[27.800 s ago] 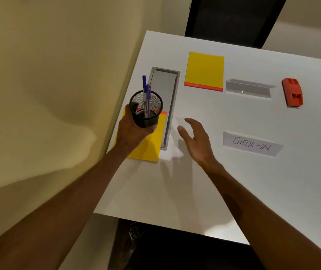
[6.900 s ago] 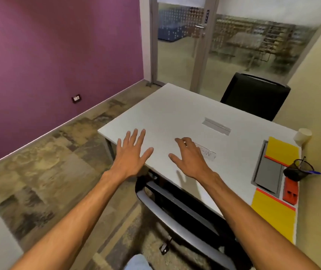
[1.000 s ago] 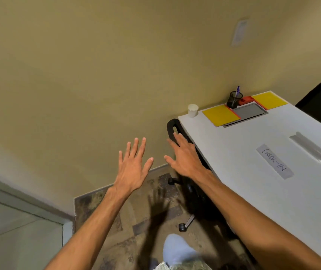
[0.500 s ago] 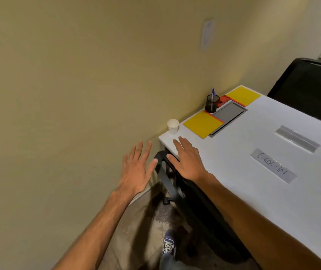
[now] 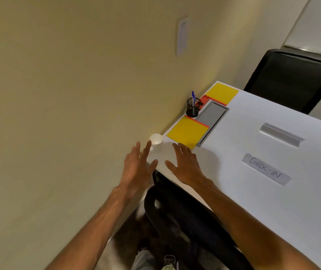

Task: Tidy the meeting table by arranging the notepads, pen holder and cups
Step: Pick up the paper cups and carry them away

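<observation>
left hand (image 5: 136, 168): open, empty, fingers near cup
right hand (image 5: 185, 164): open, empty, over tabletop (image 5: 243, 191)
cup (image 5: 156, 139): at tabletop corner by wall
risk: light cup near edge, careless reach could tip it off

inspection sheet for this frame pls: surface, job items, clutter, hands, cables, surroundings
Surface: white table, set against the wall; grey hatch let into its top.
Job's things: paper cup upright at the near corner; near notepad and far notepad, both yellow, at either end of the hatch; mesh pen holder with a blue pen, standing between them by the wall.
Clutter: red object behind the holder; CHECK-IN label; clear sign stand.
Hands: left hand open, fingertips near the cup, no grip; right hand open over the table corner.
Cables: nothing seen.
Surroundings: beige wall with a wall plate; black chair at the far end, another chair below the hands.
</observation>
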A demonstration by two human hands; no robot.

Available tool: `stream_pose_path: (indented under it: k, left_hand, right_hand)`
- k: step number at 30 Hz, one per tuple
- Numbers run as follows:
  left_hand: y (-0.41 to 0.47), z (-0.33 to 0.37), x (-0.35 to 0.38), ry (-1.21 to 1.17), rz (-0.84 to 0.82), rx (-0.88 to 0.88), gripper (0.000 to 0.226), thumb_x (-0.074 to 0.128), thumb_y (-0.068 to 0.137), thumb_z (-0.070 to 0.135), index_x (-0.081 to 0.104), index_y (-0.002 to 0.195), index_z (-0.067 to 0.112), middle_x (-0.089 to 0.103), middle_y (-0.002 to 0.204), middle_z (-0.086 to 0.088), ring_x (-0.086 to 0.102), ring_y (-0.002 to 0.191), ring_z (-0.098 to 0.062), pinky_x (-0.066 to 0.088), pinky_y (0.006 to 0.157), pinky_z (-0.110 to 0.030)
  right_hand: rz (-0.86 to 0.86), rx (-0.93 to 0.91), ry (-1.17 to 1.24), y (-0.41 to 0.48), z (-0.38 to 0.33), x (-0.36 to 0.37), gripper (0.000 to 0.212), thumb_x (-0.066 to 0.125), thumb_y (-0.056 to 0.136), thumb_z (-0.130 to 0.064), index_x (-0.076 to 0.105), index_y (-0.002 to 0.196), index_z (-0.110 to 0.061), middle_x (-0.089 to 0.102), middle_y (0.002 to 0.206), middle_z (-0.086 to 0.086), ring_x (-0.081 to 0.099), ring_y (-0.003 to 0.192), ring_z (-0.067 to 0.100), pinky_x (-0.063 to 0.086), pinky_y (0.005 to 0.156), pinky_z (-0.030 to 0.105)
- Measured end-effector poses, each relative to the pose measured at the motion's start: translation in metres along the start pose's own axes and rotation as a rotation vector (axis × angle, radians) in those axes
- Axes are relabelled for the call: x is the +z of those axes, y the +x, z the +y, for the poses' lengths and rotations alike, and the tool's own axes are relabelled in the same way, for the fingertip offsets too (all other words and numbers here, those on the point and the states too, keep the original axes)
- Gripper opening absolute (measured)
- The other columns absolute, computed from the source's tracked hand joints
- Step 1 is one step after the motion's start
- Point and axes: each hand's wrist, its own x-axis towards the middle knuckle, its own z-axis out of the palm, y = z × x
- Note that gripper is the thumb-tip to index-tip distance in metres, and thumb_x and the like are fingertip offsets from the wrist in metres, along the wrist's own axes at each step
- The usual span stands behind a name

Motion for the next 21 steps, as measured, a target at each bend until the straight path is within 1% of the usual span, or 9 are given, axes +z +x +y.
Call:
stream_pose_path:
  k: [3, 7, 9, 10, 12, 15, 17, 19, 21]
  left_hand:
    - [0.036, -0.008, 0.011, -0.101, -0.034, 0.004, 0.07, 0.046, 0.097, 0.048, 0.011, 0.156, 0.03, 0.007, 0.164, -0.01, 0.009, 0.15, -0.033, 0.015, 0.12, -0.051]
    - [0.077, -0.028, 0.037, -0.165, -0.091, -0.001, 0.074, 0.044, 0.098, 0.052, 0.003, 0.156, 0.03, 0.003, 0.164, -0.003, 0.007, 0.151, -0.022, 0.012, 0.12, -0.044]
    - [0.101, -0.036, 0.054, -0.234, -0.105, -0.05, 0.081, 0.055, 0.094, 0.047, 0.01, 0.156, 0.023, 0.015, 0.162, -0.008, 0.019, 0.148, -0.026, 0.024, 0.118, -0.05]
    - [0.112, -0.039, 0.062, -0.27, -0.098, -0.077, 0.084, 0.062, 0.091, 0.043, 0.014, 0.155, 0.019, 0.022, 0.159, -0.011, 0.027, 0.144, -0.029, 0.03, 0.114, -0.052]
    - [0.13, -0.044, 0.08, -0.336, -0.077, -0.131, 0.088, 0.071, 0.085, 0.037, 0.02, 0.154, 0.015, 0.029, 0.154, -0.014, 0.034, 0.14, -0.03, 0.036, 0.111, -0.05]
    - [0.149, -0.051, 0.104, -0.419, -0.024, -0.23, 0.093, 0.079, 0.078, 0.034, 0.025, 0.152, 0.012, 0.034, 0.15, -0.014, 0.037, 0.137, -0.028, 0.036, 0.111, -0.044]
    - [0.16, -0.056, 0.121, -0.453, 0.022, -0.266, 0.097, 0.082, 0.074, 0.034, 0.027, 0.151, 0.011, 0.036, 0.149, -0.015, 0.037, 0.136, -0.029, 0.037, 0.11, -0.043]
    - [0.168, -0.058, 0.133, -0.485, 0.061, -0.316, 0.102, 0.084, 0.072, 0.035, 0.024, 0.151, 0.012, 0.033, 0.152, -0.014, 0.034, 0.14, -0.028, 0.036, 0.111, -0.043]
    - [0.175, -0.057, 0.143, -0.517, 0.114, -0.358, 0.105, 0.085, 0.071, 0.032, 0.022, 0.152, 0.01, 0.031, 0.154, -0.013, 0.032, 0.141, -0.027, 0.034, 0.11, -0.039]
  right_hand:
    - [-0.023, 0.062, 0.021, 0.016, 0.007, 0.006, 0.074, 0.049, 0.096, -0.053, 0.02, 0.154, -0.018, 0.021, 0.161, 0.008, 0.021, 0.148, 0.026, 0.026, 0.116, 0.044]
    - [-0.055, 0.133, 0.068, 0.035, 0.014, 0.021, 0.073, 0.047, 0.097, -0.053, 0.018, 0.155, -0.02, 0.016, 0.163, 0.006, 0.015, 0.15, 0.024, 0.021, 0.118, 0.044]
    - [-0.049, 0.173, 0.07, 0.044, 0.017, 0.032, 0.071, 0.047, 0.097, -0.052, 0.022, 0.155, -0.019, 0.02, 0.163, 0.007, 0.02, 0.149, 0.025, 0.024, 0.117, 0.043]
    - [-0.039, 0.186, 0.056, 0.047, 0.017, 0.038, 0.071, 0.048, 0.097, -0.051, 0.025, 0.154, -0.018, 0.023, 0.161, 0.009, 0.024, 0.148, 0.026, 0.028, 0.115, 0.043]
    - [-0.042, 0.213, 0.054, 0.054, 0.019, 0.05, 0.07, 0.051, 0.096, -0.05, 0.029, 0.153, -0.016, 0.028, 0.159, 0.011, 0.029, 0.145, 0.028, 0.032, 0.113, 0.043]
    - [-0.068, 0.265, 0.097, 0.062, 0.022, 0.065, 0.069, 0.051, 0.097, -0.048, 0.025, 0.154, -0.018, 0.023, 0.161, 0.007, 0.024, 0.146, 0.026, 0.029, 0.116, 0.043]
    - [-0.054, 0.283, 0.113, 0.064, 0.024, 0.075, 0.069, 0.05, 0.097, -0.048, 0.024, 0.154, -0.02, 0.022, 0.161, 0.005, 0.023, 0.146, 0.024, 0.028, 0.115, 0.041]
    - [-0.049, 0.3, 0.121, 0.065, 0.026, 0.082, 0.067, 0.049, 0.098, -0.047, 0.025, 0.154, -0.02, 0.022, 0.161, 0.004, 0.024, 0.145, 0.023, 0.029, 0.115, 0.041]
    - [-0.053, 0.326, 0.123, 0.066, 0.028, 0.087, 0.066, 0.049, 0.098, -0.048, 0.027, 0.153, -0.02, 0.024, 0.16, 0.004, 0.025, 0.145, 0.023, 0.029, 0.115, 0.041]
